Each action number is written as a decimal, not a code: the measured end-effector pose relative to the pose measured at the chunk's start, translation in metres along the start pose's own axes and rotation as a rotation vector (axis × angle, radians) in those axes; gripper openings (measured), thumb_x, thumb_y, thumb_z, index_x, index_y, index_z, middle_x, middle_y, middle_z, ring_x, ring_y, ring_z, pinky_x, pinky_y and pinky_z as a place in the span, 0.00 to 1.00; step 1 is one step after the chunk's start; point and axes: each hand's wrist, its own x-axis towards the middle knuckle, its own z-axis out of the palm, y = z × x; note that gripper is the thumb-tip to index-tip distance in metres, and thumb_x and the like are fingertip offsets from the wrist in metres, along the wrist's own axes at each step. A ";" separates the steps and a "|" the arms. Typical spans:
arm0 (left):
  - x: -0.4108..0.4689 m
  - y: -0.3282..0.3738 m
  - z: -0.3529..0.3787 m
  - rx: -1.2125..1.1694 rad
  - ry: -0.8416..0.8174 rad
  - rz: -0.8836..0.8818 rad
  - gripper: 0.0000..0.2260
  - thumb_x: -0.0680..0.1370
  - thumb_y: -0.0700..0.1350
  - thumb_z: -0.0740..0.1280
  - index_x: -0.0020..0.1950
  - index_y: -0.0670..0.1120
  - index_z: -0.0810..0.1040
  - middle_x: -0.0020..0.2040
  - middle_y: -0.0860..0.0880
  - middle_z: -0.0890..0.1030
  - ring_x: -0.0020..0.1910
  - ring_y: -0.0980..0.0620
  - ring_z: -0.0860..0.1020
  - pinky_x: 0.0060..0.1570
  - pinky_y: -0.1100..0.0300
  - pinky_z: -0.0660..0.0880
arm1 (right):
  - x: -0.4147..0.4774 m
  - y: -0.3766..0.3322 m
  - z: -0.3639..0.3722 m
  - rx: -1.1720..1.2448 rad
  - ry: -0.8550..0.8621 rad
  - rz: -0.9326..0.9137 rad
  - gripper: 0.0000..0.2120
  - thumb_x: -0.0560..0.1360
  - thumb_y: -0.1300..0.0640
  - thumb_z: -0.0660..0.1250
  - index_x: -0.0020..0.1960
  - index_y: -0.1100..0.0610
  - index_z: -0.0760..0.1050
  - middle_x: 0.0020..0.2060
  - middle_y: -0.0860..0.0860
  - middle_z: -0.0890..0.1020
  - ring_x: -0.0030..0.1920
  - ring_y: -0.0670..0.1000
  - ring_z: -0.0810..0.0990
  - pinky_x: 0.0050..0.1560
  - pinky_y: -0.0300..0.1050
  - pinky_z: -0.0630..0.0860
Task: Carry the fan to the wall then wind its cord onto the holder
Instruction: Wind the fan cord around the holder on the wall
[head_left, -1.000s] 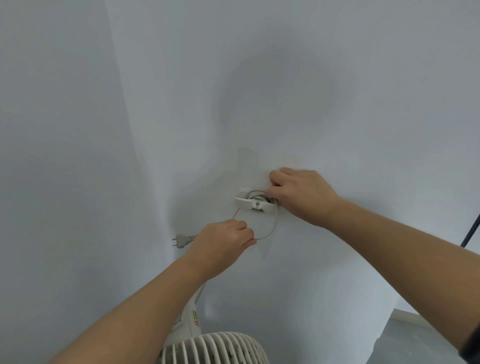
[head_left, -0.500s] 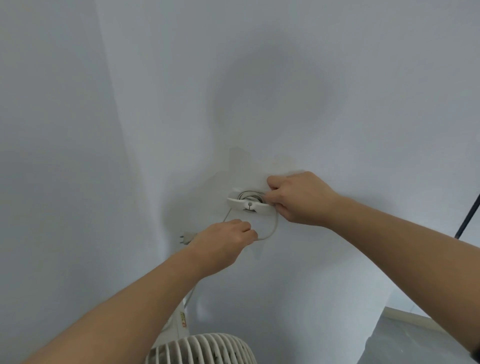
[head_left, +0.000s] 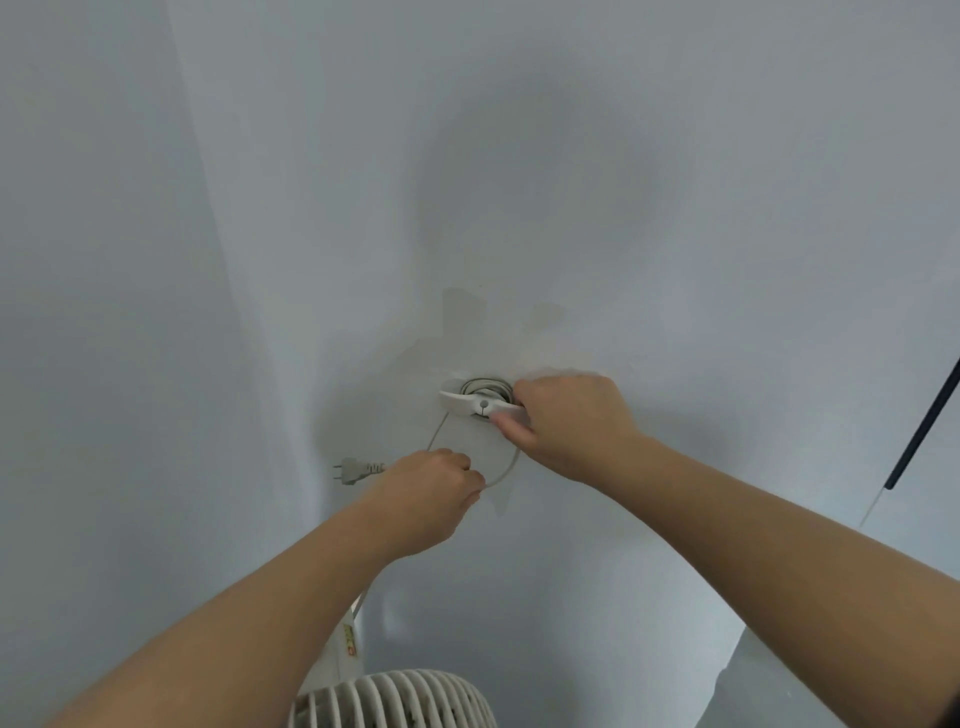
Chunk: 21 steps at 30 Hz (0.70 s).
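A white cord holder (head_left: 467, 401) is fixed to the pale wall, with several turns of the grey-white cord (head_left: 482, 387) wound behind it. My right hand (head_left: 566, 421) grips the holder's right end, thumb under it. My left hand (head_left: 428, 493) is closed on the cord below the holder; a loose loop (head_left: 511, 465) hangs between the hands. The plug (head_left: 353, 470) sticks out to the left of my left hand. The white fan (head_left: 395, 699) stands at the bottom edge against the wall, its grille top visible.
The pale wall (head_left: 519, 182) fills nearly the whole view, with a lighter patch around the holder. A dark thin bar (head_left: 922, 426) runs diagonally at the right edge. A strip of grey floor (head_left: 779, 691) shows at the bottom right.
My left hand has drawn the cord slightly, and the plug shows further out to its left. My right thumb now lies under the holder's right end. The view has shifted a little.
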 end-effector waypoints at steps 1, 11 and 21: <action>-0.001 -0.001 0.000 0.007 -0.001 -0.003 0.13 0.82 0.47 0.55 0.54 0.45 0.78 0.48 0.46 0.77 0.49 0.45 0.76 0.45 0.54 0.70 | 0.000 -0.001 0.001 -0.037 -0.002 0.001 0.20 0.78 0.39 0.51 0.40 0.53 0.67 0.36 0.49 0.72 0.35 0.54 0.70 0.33 0.45 0.61; 0.003 -0.005 0.007 0.138 -0.114 0.008 0.15 0.81 0.38 0.56 0.63 0.49 0.75 0.55 0.47 0.77 0.52 0.46 0.77 0.42 0.60 0.63 | 0.002 -0.011 0.017 -0.050 0.253 -0.076 0.14 0.70 0.53 0.70 0.53 0.56 0.76 0.47 0.53 0.78 0.45 0.56 0.77 0.42 0.49 0.73; 0.002 -0.005 0.006 0.094 -0.225 -0.071 0.15 0.80 0.35 0.56 0.62 0.48 0.74 0.56 0.47 0.76 0.51 0.45 0.77 0.41 0.59 0.63 | 0.015 -0.021 0.001 0.055 0.071 -0.041 0.12 0.76 0.50 0.63 0.55 0.54 0.77 0.52 0.52 0.74 0.46 0.54 0.77 0.47 0.46 0.65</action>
